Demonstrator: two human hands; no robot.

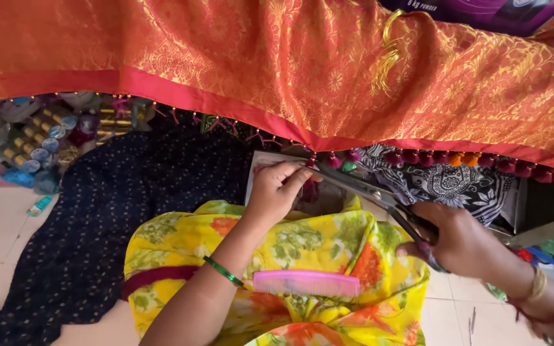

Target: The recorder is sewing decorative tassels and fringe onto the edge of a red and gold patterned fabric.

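Note:
An orange and gold patterned cloth (277, 70) with a pink border hangs across the top, its edge trimmed with small tassels (411, 156). My left hand (274, 191) pinches a tassel at the border's lowest point. My right hand (460, 240) grips a pair of scissors (379, 198) by the black handles. The blades point left toward the pinched tassel. A pink comb (306, 282) lies on my lap, which is covered in yellow floral fabric (328, 250).
Dark dotted fabric (97, 218) spreads over the tiled floor at left. Several thread spools (33, 144) sit in a pile at far left. Black-and-white printed cloth (450, 186) lies under the tassels. A purple box (482, 9) rests at top right.

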